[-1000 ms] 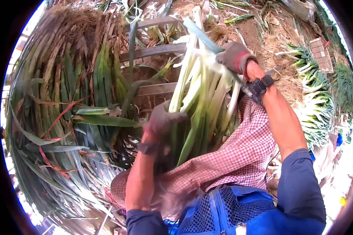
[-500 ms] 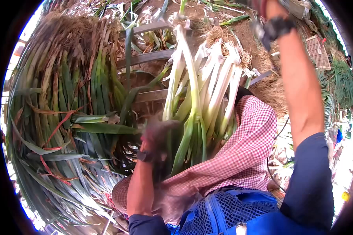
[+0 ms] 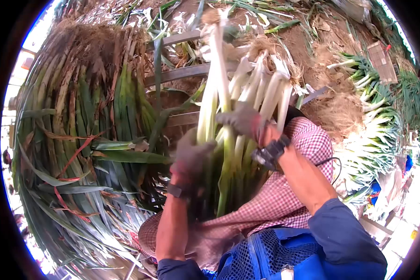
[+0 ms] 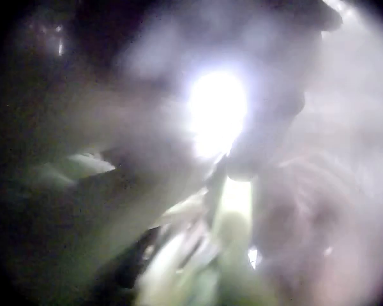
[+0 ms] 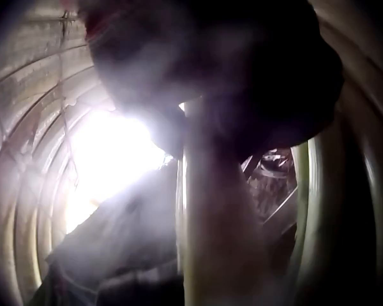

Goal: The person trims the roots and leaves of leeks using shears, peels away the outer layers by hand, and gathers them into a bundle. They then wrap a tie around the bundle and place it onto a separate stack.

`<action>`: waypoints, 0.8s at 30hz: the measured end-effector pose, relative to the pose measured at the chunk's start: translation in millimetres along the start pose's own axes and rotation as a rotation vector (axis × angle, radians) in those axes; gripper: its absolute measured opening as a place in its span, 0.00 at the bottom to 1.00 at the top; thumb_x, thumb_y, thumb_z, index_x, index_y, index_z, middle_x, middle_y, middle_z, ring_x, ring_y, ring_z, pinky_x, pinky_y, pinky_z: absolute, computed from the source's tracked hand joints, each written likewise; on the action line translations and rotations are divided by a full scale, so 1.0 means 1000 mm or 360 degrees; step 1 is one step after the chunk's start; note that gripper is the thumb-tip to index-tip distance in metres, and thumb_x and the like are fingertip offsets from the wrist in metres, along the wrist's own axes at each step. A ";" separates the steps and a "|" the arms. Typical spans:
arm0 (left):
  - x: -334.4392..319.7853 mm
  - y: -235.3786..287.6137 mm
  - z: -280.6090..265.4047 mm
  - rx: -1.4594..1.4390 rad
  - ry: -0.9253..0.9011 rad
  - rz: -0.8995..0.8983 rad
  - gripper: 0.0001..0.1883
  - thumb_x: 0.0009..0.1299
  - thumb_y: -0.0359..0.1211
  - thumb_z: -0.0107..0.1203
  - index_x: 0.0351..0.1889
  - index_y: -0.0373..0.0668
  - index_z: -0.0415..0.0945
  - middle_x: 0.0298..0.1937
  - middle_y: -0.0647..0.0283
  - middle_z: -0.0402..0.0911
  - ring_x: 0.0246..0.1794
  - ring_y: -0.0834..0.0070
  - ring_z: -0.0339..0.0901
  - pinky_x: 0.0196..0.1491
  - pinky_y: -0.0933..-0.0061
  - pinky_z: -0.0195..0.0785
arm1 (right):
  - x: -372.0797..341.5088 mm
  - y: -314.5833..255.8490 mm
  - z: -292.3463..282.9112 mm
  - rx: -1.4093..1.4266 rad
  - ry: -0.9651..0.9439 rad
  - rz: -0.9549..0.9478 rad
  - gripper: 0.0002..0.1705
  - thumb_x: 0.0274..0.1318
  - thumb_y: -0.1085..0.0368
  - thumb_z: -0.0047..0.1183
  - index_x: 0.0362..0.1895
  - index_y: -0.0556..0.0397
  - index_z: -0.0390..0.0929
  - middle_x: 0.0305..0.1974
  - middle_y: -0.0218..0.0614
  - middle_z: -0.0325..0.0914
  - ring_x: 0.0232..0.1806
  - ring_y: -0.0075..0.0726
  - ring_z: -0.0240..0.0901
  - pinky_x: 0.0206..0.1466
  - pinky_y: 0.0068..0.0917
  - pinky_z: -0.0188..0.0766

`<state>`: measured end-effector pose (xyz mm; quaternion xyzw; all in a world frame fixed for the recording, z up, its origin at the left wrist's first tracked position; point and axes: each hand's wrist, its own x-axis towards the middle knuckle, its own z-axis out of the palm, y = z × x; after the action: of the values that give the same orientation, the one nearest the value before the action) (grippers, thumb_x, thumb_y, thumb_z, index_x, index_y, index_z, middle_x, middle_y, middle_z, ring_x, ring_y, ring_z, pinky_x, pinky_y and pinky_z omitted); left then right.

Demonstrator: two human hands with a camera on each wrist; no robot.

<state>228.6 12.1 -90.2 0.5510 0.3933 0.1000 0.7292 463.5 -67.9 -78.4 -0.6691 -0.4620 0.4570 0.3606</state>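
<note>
My left hand (image 3: 191, 155), in a dark glove, holds the lower, greener part of a long pale leek (image 3: 208, 109) whose roots point away from me. My gloved right hand (image 3: 242, 121) grips another leek (image 3: 227, 156) beside it, partway along its stalk. A pale stalk (image 5: 207, 210) runs down from under the dark right glove in the right wrist view. Just beyond and under the right hand lies a small bunch of white-stemmed leeks (image 3: 263, 88), root ends away from me. Glare and blur cover much of the left wrist view, where a pale green stalk (image 4: 235, 207) shows below dark fingers.
A big heap of untrimmed leeks (image 3: 79, 98) stands at the left, roots at its far end. Metal bars (image 3: 182, 72) cross the ground ahead. To the right lie loose roots (image 3: 336, 105) and a row of cleaned leeks (image 3: 373, 126). Checked cloth (image 3: 284, 172) covers my legs.
My right hand swung from the root end out to the far right, then came back down onto the stalks. A green leaf piece once near it is gone. The left hand stayed near its place.
</note>
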 end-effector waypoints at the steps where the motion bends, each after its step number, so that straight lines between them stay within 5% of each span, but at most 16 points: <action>1: -0.005 0.017 0.008 -0.0220 -0.0023 0.0030 0.26 0.72 0.33 0.66 0.67 0.34 0.79 0.54 0.62 0.88 0.49 0.77 0.84 0.53 0.72 0.78 | -0.013 -0.007 0.009 -0.0040 -0.0084 -0.0058 0.18 0.67 0.57 0.61 0.51 0.58 0.85 0.41 0.44 0.89 0.40 0.38 0.86 0.44 0.36 0.81; 3: -0.006 0.040 0.020 -0.0420 -0.0071 0.0070 0.23 0.75 0.33 0.65 0.65 0.32 0.77 0.51 0.59 0.87 0.46 0.75 0.84 0.48 0.71 0.78 | -0.032 -0.025 0.025 -0.0305 -0.0108 0.0129 0.12 0.69 0.61 0.57 0.48 0.54 0.85 0.43 0.48 0.89 0.45 0.48 0.89 0.49 0.41 0.81; 4: -0.003 0.056 0.027 -0.0398 -0.0083 0.0089 0.22 0.74 0.32 0.67 0.61 0.31 0.77 0.48 0.58 0.87 0.40 0.73 0.84 0.41 0.71 0.79 | -0.037 -0.047 0.029 -0.0339 -0.0115 0.0431 0.14 0.66 0.59 0.59 0.47 0.57 0.84 0.45 0.51 0.89 0.46 0.55 0.88 0.52 0.43 0.81; 5: -0.007 0.068 0.041 -0.0563 -0.0030 0.0077 0.19 0.73 0.30 0.68 0.58 0.32 0.77 0.46 0.57 0.87 0.39 0.73 0.84 0.41 0.71 0.79 | -0.039 -0.049 0.032 -0.0448 -0.0221 0.0317 0.19 0.66 0.55 0.59 0.48 0.59 0.83 0.47 0.55 0.88 0.49 0.59 0.87 0.55 0.44 0.80; 7: 0.000 0.064 0.038 -0.0391 -0.0009 0.0055 0.20 0.73 0.32 0.68 0.59 0.32 0.78 0.46 0.59 0.88 0.41 0.74 0.84 0.45 0.72 0.79 | -0.044 -0.067 0.035 -0.0649 -0.0405 0.0066 0.28 0.64 0.47 0.59 0.51 0.63 0.82 0.50 0.63 0.86 0.55 0.66 0.84 0.61 0.47 0.79; 8: 0.004 0.060 0.036 -0.0230 0.0033 0.0040 0.21 0.73 0.34 0.68 0.60 0.32 0.80 0.46 0.60 0.88 0.44 0.76 0.85 0.50 0.73 0.79 | -0.054 -0.079 0.023 -0.0614 -0.0564 0.0421 0.29 0.64 0.46 0.58 0.54 0.60 0.83 0.52 0.61 0.86 0.57 0.67 0.83 0.61 0.49 0.79; 10: 0.009 0.056 0.035 -0.0182 0.0119 0.0061 0.21 0.71 0.36 0.70 0.55 0.32 0.81 0.41 0.60 0.88 0.38 0.76 0.84 0.45 0.74 0.78 | -0.068 -0.074 -0.001 -0.0528 -0.0372 0.0326 0.27 0.65 0.47 0.57 0.57 0.55 0.84 0.52 0.56 0.88 0.54 0.63 0.85 0.59 0.48 0.79; 11: 0.016 0.046 0.024 -0.0080 0.0164 0.0067 0.21 0.70 0.37 0.71 0.54 0.32 0.81 0.41 0.61 0.88 0.36 0.76 0.83 0.43 0.74 0.78 | -0.078 -0.056 -0.011 -0.0217 0.0112 0.0297 0.26 0.68 0.47 0.59 0.59 0.52 0.86 0.44 0.50 0.90 0.45 0.50 0.88 0.52 0.42 0.82; 13: 0.024 0.030 0.009 -0.0042 0.0180 0.0088 0.24 0.68 0.40 0.73 0.54 0.33 0.82 0.39 0.64 0.87 0.35 0.78 0.81 0.40 0.76 0.75 | -0.088 -0.040 -0.045 -0.0047 0.0814 0.0789 0.23 0.70 0.50 0.60 0.57 0.55 0.86 0.39 0.42 0.89 0.41 0.39 0.85 0.51 0.38 0.83; 14: 0.023 0.030 0.010 -0.0036 0.0175 0.0083 0.24 0.68 0.40 0.73 0.54 0.33 0.82 0.39 0.64 0.87 0.35 0.78 0.81 0.40 0.76 0.75 | -0.092 -0.028 -0.062 -0.0145 0.0962 0.1051 0.31 0.67 0.51 0.64 0.65 0.57 0.78 0.56 0.51 0.86 0.55 0.50 0.86 0.62 0.43 0.81; 15: 0.022 0.034 0.011 -0.0009 0.0176 0.0092 0.24 0.68 0.40 0.72 0.54 0.33 0.82 0.39 0.65 0.86 0.35 0.78 0.81 0.41 0.75 0.74 | -0.093 0.001 -0.071 -0.0433 0.1098 0.0906 0.34 0.64 0.55 0.69 0.67 0.58 0.75 0.63 0.56 0.82 0.63 0.57 0.82 0.69 0.46 0.76; 18: 0.024 0.035 0.019 0.0018 0.0143 0.0092 0.24 0.69 0.40 0.72 0.55 0.33 0.82 0.38 0.66 0.85 0.36 0.79 0.80 0.41 0.75 0.73 | -0.077 0.027 -0.055 -0.0406 0.1301 0.0952 0.36 0.60 0.55 0.72 0.66 0.60 0.74 0.65 0.60 0.80 0.69 0.61 0.78 0.74 0.48 0.72; 21: 0.016 0.043 0.031 -0.0006 0.0095 0.0092 0.24 0.69 0.41 0.72 0.55 0.34 0.82 0.38 0.67 0.84 0.36 0.79 0.79 0.42 0.74 0.73 | -0.073 0.047 -0.058 -0.0146 0.1417 0.0820 0.36 0.58 0.56 0.73 0.62 0.66 0.76 0.58 0.57 0.85 0.60 0.56 0.84 0.64 0.44 0.78; 23: 0.008 0.052 0.036 0.0005 0.0099 0.0089 0.24 0.69 0.41 0.72 0.55 0.34 0.82 0.38 0.67 0.83 0.36 0.79 0.78 0.43 0.73 0.72 | -0.058 0.103 -0.068 0.0281 0.1151 0.1051 0.29 0.61 0.53 0.69 0.53 0.68 0.82 0.48 0.53 0.89 0.48 0.49 0.87 0.53 0.40 0.80; 24: 0.005 0.055 0.038 0.0007 0.0100 0.0099 0.24 0.69 0.41 0.72 0.55 0.34 0.82 0.38 0.67 0.83 0.36 0.79 0.78 0.43 0.73 0.72 | -0.064 0.084 -0.066 0.0282 0.1155 0.1041 0.29 0.61 0.53 0.69 0.53 0.68 0.82 0.48 0.53 0.89 0.48 0.49 0.87 0.53 0.40 0.80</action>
<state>273.4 7.6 -40.9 0.5611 0.3989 0.1389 0.7118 539.6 -159.2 -115.1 -0.8617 -0.0319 0.3214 0.3914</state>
